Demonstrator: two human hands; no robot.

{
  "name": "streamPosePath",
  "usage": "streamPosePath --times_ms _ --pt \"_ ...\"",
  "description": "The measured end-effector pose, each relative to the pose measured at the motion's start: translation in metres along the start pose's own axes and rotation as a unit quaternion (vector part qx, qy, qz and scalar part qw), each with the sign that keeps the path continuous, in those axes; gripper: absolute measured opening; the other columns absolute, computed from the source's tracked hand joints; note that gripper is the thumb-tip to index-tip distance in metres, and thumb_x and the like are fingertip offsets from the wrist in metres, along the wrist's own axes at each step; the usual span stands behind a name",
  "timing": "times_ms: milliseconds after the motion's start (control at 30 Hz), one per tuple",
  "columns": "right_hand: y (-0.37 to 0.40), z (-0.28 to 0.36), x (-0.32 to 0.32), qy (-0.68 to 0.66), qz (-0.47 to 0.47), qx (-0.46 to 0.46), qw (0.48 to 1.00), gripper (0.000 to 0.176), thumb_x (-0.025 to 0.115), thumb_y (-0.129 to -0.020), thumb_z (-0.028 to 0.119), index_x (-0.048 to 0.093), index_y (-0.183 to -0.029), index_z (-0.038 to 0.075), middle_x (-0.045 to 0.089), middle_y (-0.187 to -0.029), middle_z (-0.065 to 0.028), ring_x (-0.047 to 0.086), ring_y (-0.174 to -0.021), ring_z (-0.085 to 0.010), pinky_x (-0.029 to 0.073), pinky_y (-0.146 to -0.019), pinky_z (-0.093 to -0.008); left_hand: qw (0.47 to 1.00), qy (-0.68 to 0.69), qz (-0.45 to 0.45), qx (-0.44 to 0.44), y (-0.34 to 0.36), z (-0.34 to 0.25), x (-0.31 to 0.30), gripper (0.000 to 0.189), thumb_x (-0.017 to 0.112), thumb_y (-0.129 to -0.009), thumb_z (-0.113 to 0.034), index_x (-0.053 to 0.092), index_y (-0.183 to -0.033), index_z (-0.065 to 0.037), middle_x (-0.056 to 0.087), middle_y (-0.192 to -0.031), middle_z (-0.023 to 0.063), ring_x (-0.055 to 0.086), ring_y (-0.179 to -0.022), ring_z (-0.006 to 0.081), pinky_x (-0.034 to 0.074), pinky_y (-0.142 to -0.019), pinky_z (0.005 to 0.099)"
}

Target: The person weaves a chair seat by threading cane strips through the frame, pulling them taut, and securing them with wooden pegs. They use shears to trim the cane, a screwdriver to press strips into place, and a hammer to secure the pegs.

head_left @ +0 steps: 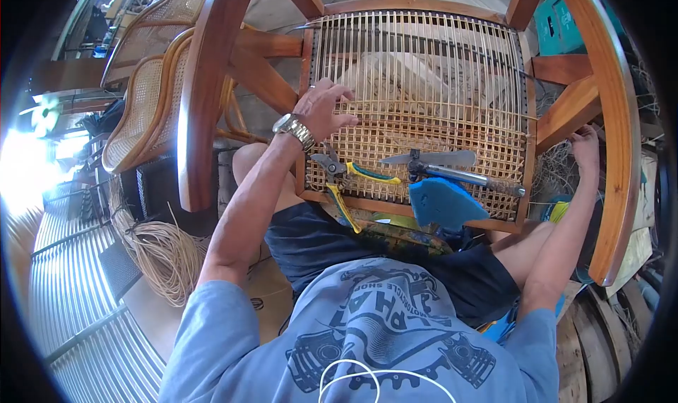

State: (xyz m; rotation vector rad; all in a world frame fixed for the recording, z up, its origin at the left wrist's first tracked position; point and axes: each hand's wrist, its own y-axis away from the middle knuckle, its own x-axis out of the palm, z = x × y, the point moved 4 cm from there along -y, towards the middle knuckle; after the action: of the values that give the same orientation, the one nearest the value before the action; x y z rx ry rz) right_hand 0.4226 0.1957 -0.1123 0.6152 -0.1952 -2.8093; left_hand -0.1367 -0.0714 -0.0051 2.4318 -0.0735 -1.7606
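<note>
Plainly, the left hand (322, 112) had its fingers spread over the partly woven cane seat (445, 129), with pruning shears (374, 175) just nearside of them. Whether the right hand's (585, 149) fingers, beyond the seat's right edge, gripped anything, I could not tell.

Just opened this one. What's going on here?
A seated person has a caned seat panel in a wooden frame before them. Their left hand is at the panel's left side, fingers spread; their right hand is beyond its right side, and its grip is unclear. Crosswise strands are dense nearest the person, with mostly lengthwise ones farther away. Yellow-handled shears and a blue pad lie at the near edge.
</note>
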Motion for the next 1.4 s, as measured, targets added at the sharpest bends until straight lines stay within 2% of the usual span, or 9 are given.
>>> streamPosePath --times_ms 67,333,400,533,800,967,1233,1333,1400 --pt "0.000 0.000 -0.001 0.018 0.002 0.004 1.000 0.019 0.069 -0.087 -0.004 0.071 -0.106 -0.003 0.074 -0.097 -0.0068 0.066 -0.089 -0.0131 0.052 -0.084 -0.0276 0.999 0.005 0.034 -0.027 -0.002 0.002 0.001 0.047 0.084 -0.077 -0.040 0.067 -0.111 -0.013 0.061 -0.106 0.0117 0.063 -0.100 0.0302 0.051 -0.089 0.0419" --pt "-0.007 -0.007 -0.002 -0.024 0.019 -0.003 1.000 0.019 0.068 -0.087 -0.005 0.071 -0.106 -0.004 0.074 -0.099 -0.0079 0.067 -0.091 -0.0141 0.052 -0.085 -0.0278 0.997 0.068 0.030 -0.024 -0.001 0.009 0.001 0.038 0.085 -0.075 -0.040 0.072 -0.100 -0.015 0.063 -0.091 0.0085 0.064 -0.093 0.0272 0.052 -0.083 0.0403" --pt "-0.006 -0.007 -0.003 -0.001 -0.003 0.018 1.000 0.020 0.068 -0.088 -0.004 0.070 -0.107 -0.004 0.073 -0.101 -0.0084 0.067 -0.092 -0.0144 0.053 -0.086 -0.0284 0.998 0.056 0.031 -0.008 -0.002 0.005 -0.002 0.032 0.083 -0.079 -0.033 0.073 -0.100 -0.012 0.064 -0.090 0.0072 0.065 -0.087 0.0241 0.052 -0.080 0.0392" --pt "0.000 0.007 0.000 0.037 0.019 -0.009 0.999 0.019 0.067 -0.088 -0.004 0.070 -0.107 -0.004 0.073 -0.101 -0.0082 0.067 -0.093 -0.0147 0.052 -0.087 -0.0282 0.994 0.013 -0.094 0.052 -0.007 -0.015 -0.001 0.021 0.072 -0.086 -0.023 0.074 -0.100 -0.009 0.064 -0.088 0.0112 0.066 -0.085 0.0277 0.052 -0.078 0.0408" --pt "0.008 0.017 0.004 0.005 0.017 0.012 1.000 0.019 0.070 -0.088 -0.001 0.071 -0.107 -0.003 0.074 -0.101 -0.0073 0.067 -0.090 -0.0137 0.052 -0.085 -0.0282 0.998 0.010 0.002 0.065 -0.024 -0.017 0.005 0.015 0.074 -0.085 -0.019 0.074 -0.097 -0.010 0.061 -0.088 0.0099 0.063 -0.082 0.0273 0.053 -0.075 0.0397" --pt "0.007 0.019 0.006 0.010 0.029 0.007 1.000 0.019 0.071 -0.088 0.001 0.071 -0.107 -0.003 0.074 -0.099 -0.0075 0.067 -0.089 -0.0138 0.052 -0.083 -0.0278 0.990 0.090 0.068 0.085 -0.038 -0.007 0.015 0.010 0.071 -0.082 -0.011 0.072 -0.090 -0.006 0.064 -0.084 0.0080 0.065 -0.077 0.0212 0.054 -0.072 0.0348" --pt "0.003 0.020 0.007 -0.034 0.059 0.001 0.998 0.022 0.070 -0.090 0.002 0.070 -0.111 -0.004 0.074 -0.101 -0.0087 0.068 -0.092 -0.0146 0.054 -0.083 -0.0291 0.991 0.065 0.093 0.071 -0.043 -0.010 0.015 0.008 0.071 -0.080 -0.007 0.072 -0.087 -0.004 0.067 -0.078 0.0078 0.067 -0.073 0.0203 0.055 -0.069 0.0342" --pt "0.011 0.030 0.011 -0.013 0.056 0.000 0.998 0.023 0.070 -0.090 0.002 0.070 -0.112 -0.004 0.074 -0.102 -0.0091 0.068 -0.094 -0.0150 0.054 -0.085 -0.0297 0.983 0.124 0.091 0.097 -0.034 -0.004 0.012 0.014 0.068 -0.085 -0.004 0.073 -0.098 -0.006 0.071 -0.085 0.0068 0.070 -0.078 0.0191 0.056 -0.073 0.0337" --pt "0.016 0.038 0.011 0.018 0.047 0.010 0.999 0.023 0.071 -0.090 0.004 0.070 -0.111 -0.004 0.074 -0.104 -0.0082 0.068 -0.095 -0.0137 0.053 -0.085 -0.0290 0.972 0.233 0.002 0.038 -0.021 0.003 0.002 0.024 0.064 -0.090 -0.003 0.070 -0.112 -0.006 0.074 -0.096 0.0056 0.071 -0.086 0.0153 0.057 -0.078 0.0326"
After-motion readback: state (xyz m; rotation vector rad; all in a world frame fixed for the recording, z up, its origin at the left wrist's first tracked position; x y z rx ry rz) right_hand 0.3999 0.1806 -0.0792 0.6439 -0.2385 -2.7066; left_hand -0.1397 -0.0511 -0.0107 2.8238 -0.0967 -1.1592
